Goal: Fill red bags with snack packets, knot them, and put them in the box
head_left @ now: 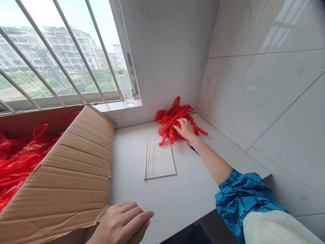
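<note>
My right hand (186, 129) reaches to the far corner of the white table (182, 193) and rests on a small heap of red plastic bags (169, 119), its fingers curled into the plastic. My left hand (125, 222) lies flat on the table's near edge, fingers stretched out and together, holding nothing, right beside the flap of a big cardboard box (73, 169). A sheet of paper with a printed column (159, 160) lies between the two hands. A dark pen (192, 148) lies just under my right wrist.
The cardboard box holds many more red plastic bags (17, 156). A clear water bottle (126, 88) stands on the window sill. A barred window (56, 57) is at the back left, a tiled wall (266, 84) on the right.
</note>
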The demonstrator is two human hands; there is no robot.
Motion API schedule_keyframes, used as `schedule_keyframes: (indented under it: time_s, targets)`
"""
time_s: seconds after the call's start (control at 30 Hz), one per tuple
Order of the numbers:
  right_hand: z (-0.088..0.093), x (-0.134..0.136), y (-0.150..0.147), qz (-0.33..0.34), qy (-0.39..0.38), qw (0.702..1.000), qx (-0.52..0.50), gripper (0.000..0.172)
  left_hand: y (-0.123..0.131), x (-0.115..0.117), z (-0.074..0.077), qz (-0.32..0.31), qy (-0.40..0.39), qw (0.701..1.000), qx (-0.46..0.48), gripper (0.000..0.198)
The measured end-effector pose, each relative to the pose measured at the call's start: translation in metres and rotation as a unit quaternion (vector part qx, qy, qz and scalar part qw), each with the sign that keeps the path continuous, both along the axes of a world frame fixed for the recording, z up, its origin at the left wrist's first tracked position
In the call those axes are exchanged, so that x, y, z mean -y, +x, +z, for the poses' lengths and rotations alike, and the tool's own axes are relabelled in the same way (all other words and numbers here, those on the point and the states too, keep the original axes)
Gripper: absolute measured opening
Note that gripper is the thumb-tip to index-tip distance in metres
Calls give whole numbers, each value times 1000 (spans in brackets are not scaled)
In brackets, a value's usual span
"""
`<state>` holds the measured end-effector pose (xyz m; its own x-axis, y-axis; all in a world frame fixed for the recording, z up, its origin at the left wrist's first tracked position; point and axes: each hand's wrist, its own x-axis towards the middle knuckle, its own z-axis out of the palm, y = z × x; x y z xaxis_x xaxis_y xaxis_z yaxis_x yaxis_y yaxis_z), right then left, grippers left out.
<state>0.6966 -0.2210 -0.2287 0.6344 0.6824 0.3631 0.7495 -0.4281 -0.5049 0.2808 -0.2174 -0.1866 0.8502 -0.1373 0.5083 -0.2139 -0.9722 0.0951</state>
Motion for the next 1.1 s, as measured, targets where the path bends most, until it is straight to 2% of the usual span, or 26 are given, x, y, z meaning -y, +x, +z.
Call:
schedule_keyframes:
  time_s: [0.1, 0.17, 0.23, 0.33, 0.43, 0.53, 0.63, 0.7, 0.8, 0.9, 0.97, 1.0, 1.1]
  targets:
    - [-13, -24, 4, 12, -85, 996, 7, 67, 35, 4, -29, -31, 5, 998, -58, 16]
    - [-23, -31, 8, 10, -129, 992, 12, 68, 51, 5, -49, -38, 2, 996, -75, 16]
    - [-33, -29, 17, -6, -156, 988, 20, 66, 59, 2, -67, -41, -4, 995, -90, 18]
    - [-45, -11, 39, -40, -179, 983, 29, 62, 60, -6, -87, -23, -35, 993, -108, 21]
    - [-52, 14, 65, -68, -194, 978, 27, 58, 58, -14, -97, 7, -116, 984, -134, 24]
    - [-54, 36, 88, -85, -197, 976, 20, 53, 59, -16, -102, 22, -179, 970, -161, 25]
    - [-47, 45, 102, -95, -183, 978, 13, 46, 61, -15, -102, 32, -196, 965, -172, 25]
    - [-35, 40, 104, -105, -160, 981, 16, 42, 61, -13, -101, 36, -202, 963, -173, 25]
    - [-11, 12, 90, -111, -101, 988, 47, 42, 61, -13, -101, 34, -213, 961, -176, 24]
    - [8, -36, 59, -44, -59, 994, 85, 45, 61, -14, -102, 37, -223, 957, -179, 23]
    - [11, -73, 38, 16, -61, 994, 93, 45, 61, -15, -103, 41, -231, 955, -181, 23]
    - [10, -91, 29, 32, -70, 993, 91, 50, 61, -15, -103, 40, -235, 954, -181, 22]
    - [-1, -132, 13, 39, -116, 990, 67, 65, 60, -18, -106, 30, -244, 953, -177, 21]
